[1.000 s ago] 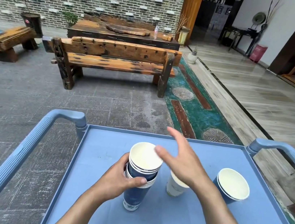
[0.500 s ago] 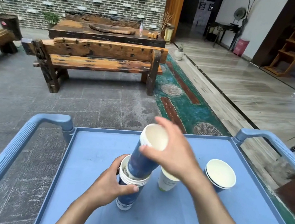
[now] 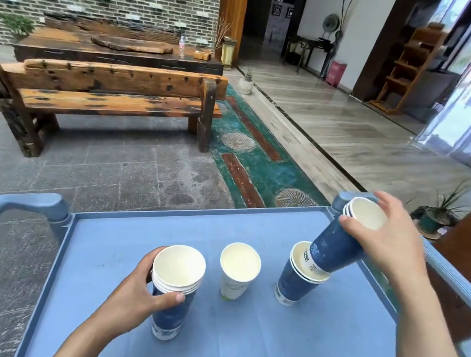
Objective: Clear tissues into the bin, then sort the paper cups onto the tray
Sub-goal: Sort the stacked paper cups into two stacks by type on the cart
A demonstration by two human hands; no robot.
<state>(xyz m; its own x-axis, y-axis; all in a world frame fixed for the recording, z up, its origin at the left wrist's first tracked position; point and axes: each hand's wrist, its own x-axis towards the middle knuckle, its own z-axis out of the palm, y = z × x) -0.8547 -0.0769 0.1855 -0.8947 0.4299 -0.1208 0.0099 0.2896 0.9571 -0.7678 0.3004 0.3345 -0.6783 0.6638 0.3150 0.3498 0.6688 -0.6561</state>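
Your left hand [image 3: 133, 294] is wrapped around a stack of blue cups [image 3: 174, 291] standing upright near the front left of the blue tray [image 3: 264, 349], thumb across its near side. Your right hand [image 3: 382, 241] is closed on a second, tilted stack [image 3: 340, 244], gripping it near the rims, its base tucked into the mouth of the blue cups standing at the right [image 3: 297, 278]. Between the two standing stacks, apart from both, a single white cup [image 3: 238, 269] stands upright and open. The tray has raised edges and a handle at its far left corner [image 3: 28, 203]. Beyond it, a wooden bench [image 3: 104, 93] stands on the stone floor.
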